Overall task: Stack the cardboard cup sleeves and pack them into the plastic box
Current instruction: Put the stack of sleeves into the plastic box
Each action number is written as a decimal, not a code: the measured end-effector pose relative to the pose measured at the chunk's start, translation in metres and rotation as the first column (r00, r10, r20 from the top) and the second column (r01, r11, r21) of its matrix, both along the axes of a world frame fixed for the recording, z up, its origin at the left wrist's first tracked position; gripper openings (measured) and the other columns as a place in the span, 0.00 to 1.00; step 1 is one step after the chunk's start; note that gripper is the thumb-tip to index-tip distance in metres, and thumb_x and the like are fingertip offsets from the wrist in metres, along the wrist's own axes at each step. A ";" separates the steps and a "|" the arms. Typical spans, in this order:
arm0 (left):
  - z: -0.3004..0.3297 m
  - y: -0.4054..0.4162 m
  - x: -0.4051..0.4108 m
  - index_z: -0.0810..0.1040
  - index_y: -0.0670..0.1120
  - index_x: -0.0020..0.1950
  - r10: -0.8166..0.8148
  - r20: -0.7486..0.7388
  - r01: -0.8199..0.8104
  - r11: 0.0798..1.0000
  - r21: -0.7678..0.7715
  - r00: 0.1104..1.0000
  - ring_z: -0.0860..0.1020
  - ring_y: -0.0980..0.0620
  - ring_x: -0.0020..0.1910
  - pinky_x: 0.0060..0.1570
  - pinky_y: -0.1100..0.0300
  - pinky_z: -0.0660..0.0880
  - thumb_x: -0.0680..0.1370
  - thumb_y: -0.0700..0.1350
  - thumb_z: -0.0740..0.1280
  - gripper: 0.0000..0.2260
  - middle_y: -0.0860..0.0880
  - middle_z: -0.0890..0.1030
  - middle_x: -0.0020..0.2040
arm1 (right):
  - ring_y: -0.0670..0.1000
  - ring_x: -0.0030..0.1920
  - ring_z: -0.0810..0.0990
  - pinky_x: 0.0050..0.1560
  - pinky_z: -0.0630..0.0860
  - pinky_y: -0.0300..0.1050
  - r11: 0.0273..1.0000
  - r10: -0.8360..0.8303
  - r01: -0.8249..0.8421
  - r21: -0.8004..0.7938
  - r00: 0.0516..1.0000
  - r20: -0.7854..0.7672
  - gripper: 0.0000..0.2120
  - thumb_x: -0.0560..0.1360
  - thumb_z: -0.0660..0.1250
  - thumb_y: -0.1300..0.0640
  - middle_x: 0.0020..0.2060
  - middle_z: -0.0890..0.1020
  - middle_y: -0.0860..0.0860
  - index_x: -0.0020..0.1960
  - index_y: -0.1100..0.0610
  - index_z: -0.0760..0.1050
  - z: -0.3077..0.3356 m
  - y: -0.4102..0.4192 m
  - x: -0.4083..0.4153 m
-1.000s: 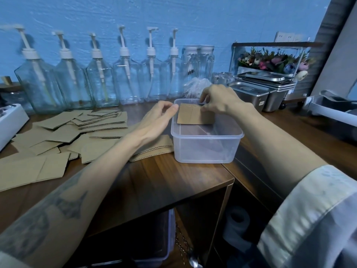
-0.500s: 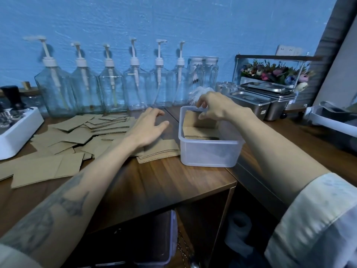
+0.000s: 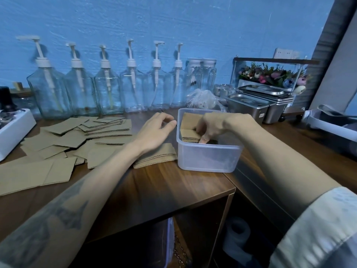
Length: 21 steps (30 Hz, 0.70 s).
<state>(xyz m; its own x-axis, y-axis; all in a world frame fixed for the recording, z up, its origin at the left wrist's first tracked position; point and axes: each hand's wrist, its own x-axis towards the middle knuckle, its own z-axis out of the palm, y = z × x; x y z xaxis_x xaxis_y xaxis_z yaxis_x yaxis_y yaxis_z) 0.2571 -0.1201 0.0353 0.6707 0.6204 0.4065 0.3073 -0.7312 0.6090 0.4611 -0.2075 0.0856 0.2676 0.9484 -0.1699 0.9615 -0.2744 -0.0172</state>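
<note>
While the right hand (image 3: 214,125) reaches down into the clear plastic box (image 3: 207,156) at the desk's (image 3: 164,188) front right corner, its curled fingers grip a small stack of cardboard cup sleeves (image 3: 190,135) lying against the box's left wall. The left hand (image 3: 154,132) hovers just left of the box, fingers loosely bent, holding nothing, above a short sleeve pile (image 3: 156,157). More loose sleeves (image 3: 77,138) lie scattered toward the desk's left edge, before a row of pump bottles (image 3: 108,86).
</note>
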 end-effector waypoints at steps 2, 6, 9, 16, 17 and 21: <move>0.000 -0.003 0.003 0.75 0.51 0.65 -0.008 0.011 0.008 1.000 -0.016 1.000 0.74 0.57 0.58 0.55 0.62 0.65 0.83 0.54 0.59 0.15 0.55 0.75 0.62 | 0.53 0.56 0.78 0.63 0.73 0.51 1.000 0.004 -0.003 -0.016 0.999 0.047 0.28 0.66 0.79 0.46 0.56 0.80 0.46 0.64 0.52 0.79 0.000 0.001 -0.001; 0.001 -0.008 0.006 0.72 0.53 0.70 -0.070 0.065 0.077 0.990 -0.117 0.995 0.73 0.57 0.61 0.58 0.62 0.64 0.82 0.56 0.59 0.18 0.56 0.75 0.66 | 0.52 0.53 0.77 0.56 0.73 0.46 1.000 0.031 -0.031 0.004 0.997 0.068 0.26 0.66 0.79 0.49 0.54 0.81 0.46 0.63 0.51 0.80 0.002 0.002 -0.002; 0.001 -0.009 0.009 0.69 0.54 0.73 -0.102 0.062 0.111 0.978 -0.174 0.993 0.71 0.59 0.63 0.60 0.61 0.63 0.82 0.55 0.60 0.19 0.55 0.73 0.68 | 0.52 0.52 0.78 0.56 0.75 0.46 0.997 0.048 -0.052 0.059 0.997 0.064 0.21 0.67 0.78 0.53 0.51 0.81 0.48 0.59 0.51 0.80 0.005 0.002 0.000; 0.001 -0.010 0.012 0.70 0.54 0.72 -0.074 0.064 0.086 0.976 -0.202 0.995 0.71 0.60 0.63 0.60 0.61 0.63 0.80 0.51 0.62 0.20 0.56 0.74 0.65 | 0.53 0.52 0.80 0.53 0.76 0.44 0.926 0.096 -0.101 0.364 0.995 0.030 0.09 0.73 0.68 0.63 0.50 0.84 0.52 0.52 0.55 0.83 0.015 0.003 0.019; 0.001 -0.010 0.012 0.70 0.54 0.72 -0.072 0.065 0.084 0.976 -0.201 0.995 0.71 0.60 0.62 0.59 0.62 0.63 0.80 0.50 0.62 0.20 0.56 0.74 0.64 | 0.54 0.53 0.80 0.54 0.76 0.46 0.920 0.092 -0.103 0.379 0.995 0.047 0.10 0.73 0.69 0.63 0.50 0.85 0.52 0.52 0.55 0.83 0.013 0.004 0.020; 0.002 -0.010 0.012 0.71 0.53 0.72 -0.073 0.062 0.084 0.978 -0.190 0.995 0.73 0.63 0.58 0.55 0.64 0.64 0.80 0.50 0.62 0.19 0.57 0.75 0.63 | 0.55 0.53 0.78 0.48 0.71 0.44 0.902 0.049 -0.100 0.420 0.990 0.130 0.13 0.71 0.72 0.58 0.52 0.81 0.53 0.55 0.53 0.82 0.001 0.011 0.026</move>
<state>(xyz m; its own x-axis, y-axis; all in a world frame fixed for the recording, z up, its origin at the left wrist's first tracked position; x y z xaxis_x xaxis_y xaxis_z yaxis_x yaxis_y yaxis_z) 0.2690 -0.1304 0.0374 0.7005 0.6368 0.3221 0.2162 -0.6195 0.7547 0.4870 -0.1969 0.0871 0.1863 0.9414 0.2810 0.9813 -0.1926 -0.0055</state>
